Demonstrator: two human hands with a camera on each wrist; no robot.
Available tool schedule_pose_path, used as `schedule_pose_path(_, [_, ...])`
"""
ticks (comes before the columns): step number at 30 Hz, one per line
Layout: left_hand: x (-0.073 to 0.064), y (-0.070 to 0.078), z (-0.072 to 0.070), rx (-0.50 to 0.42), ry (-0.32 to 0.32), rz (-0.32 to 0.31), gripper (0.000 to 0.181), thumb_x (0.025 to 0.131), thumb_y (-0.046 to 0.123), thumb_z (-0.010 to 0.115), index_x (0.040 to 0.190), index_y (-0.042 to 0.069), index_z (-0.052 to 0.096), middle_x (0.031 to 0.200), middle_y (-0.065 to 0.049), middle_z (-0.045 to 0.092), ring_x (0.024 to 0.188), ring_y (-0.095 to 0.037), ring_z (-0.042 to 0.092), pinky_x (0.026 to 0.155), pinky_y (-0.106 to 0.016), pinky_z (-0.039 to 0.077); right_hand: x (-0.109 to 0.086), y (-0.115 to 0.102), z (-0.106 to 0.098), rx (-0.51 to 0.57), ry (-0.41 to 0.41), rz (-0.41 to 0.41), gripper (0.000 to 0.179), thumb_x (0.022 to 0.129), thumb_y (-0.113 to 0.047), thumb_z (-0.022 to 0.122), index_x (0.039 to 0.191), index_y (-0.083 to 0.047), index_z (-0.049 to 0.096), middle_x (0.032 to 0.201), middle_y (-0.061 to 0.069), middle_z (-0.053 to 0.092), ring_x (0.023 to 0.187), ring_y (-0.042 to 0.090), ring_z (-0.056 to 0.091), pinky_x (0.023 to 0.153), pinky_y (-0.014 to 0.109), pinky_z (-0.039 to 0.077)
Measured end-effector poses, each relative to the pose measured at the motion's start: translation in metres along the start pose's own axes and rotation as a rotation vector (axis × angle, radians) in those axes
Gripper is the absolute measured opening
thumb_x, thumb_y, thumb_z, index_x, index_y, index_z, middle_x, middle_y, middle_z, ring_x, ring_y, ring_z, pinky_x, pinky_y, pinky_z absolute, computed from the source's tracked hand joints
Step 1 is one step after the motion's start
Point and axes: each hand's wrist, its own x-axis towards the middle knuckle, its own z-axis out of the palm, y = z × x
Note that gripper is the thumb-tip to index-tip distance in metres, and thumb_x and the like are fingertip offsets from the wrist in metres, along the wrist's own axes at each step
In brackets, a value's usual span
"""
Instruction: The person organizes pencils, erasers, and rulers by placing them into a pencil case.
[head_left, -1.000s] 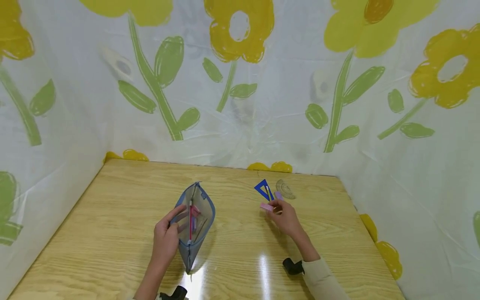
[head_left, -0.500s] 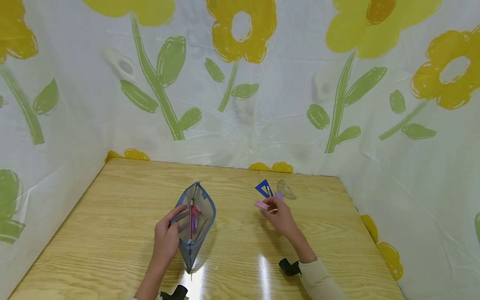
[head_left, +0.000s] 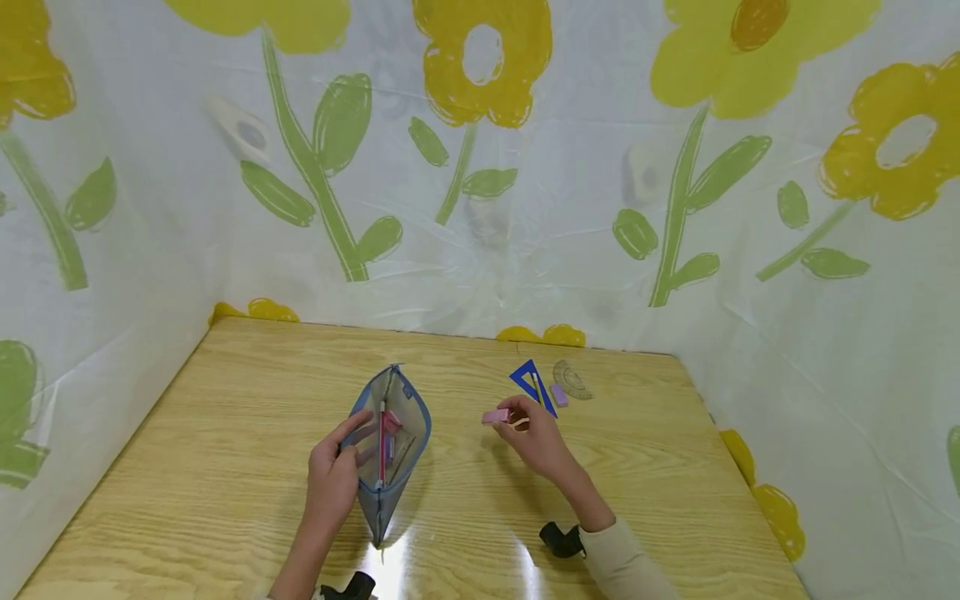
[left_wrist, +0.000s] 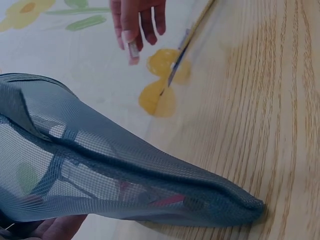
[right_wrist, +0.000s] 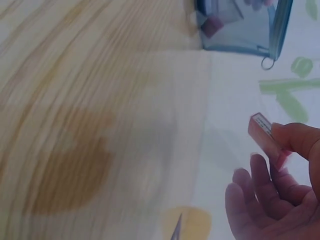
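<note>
A blue-grey mesh pencil case (head_left: 369, 492) stands with its mouth spread wide in the head view. My left hand (head_left: 334, 479) grips its left side, fingers inside the mouth and thumb outside. Inside lie a red pencil (head_left: 382, 446) and small pink and purple items (head_left: 389, 446). To its right, my right hand (head_left: 536, 436) pinches a small pink eraser (head_left: 495, 416) between thumb and fingers, above the table. The right wrist view shows the eraser (right_wrist: 265, 136) as a pink block with a printed white side, the other fingers loosely bent below it.
Behind the right hand lie a blue set square (head_left: 522, 372), a purple block (head_left: 558, 395) and a clear protractor (head_left: 573, 380). A thin yellow stick (head_left: 537, 386) lies across the set square. Flowered cloth (head_left: 480, 275) walls in the wooden table (head_left: 255, 417).
My right hand has carried the pink eraser left, away from the set square toward the pencil case, uncovering the purple block. The left hand and the case have hardly moved.
</note>
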Motion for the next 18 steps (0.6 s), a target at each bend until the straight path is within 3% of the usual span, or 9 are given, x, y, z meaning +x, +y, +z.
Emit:
schedule_pose_path(11, [-0.003, 0.002, 0.001, 0.011, 0.01, 0.004, 0.053, 0.096, -0.009, 0.027, 0.142, -0.008, 0.053, 0.144, -0.024, 0.055, 0.126, -0.036, 0.059, 0.097, -0.034, 0.058, 0.004, -0.034, 0.015, 0.021, -0.047, -0.092, 0.018, 0.095, -0.012, 0.071, 0.111, -0.01, 0.067, 0.101, 0.001, 0.066, 0.095, 0.018, 0.061, 0.082, 0.029, 0.056])
schedule_pose_path(18, [-0.003, 0.002, 0.001, 0.001, 0.008, 0.01, 0.054, 0.095, -0.009, 0.026, 0.142, -0.007, 0.053, 0.144, -0.024, 0.055, 0.12, -0.018, 0.063, 0.096, -0.028, 0.058, 0.01, -0.056, 0.029, 0.072, -0.078, -0.157, 0.021, 0.096, -0.013, 0.07, 0.116, -0.008, 0.066, 0.105, 0.004, 0.067, 0.097, 0.02, 0.06, 0.085, 0.034, 0.055])
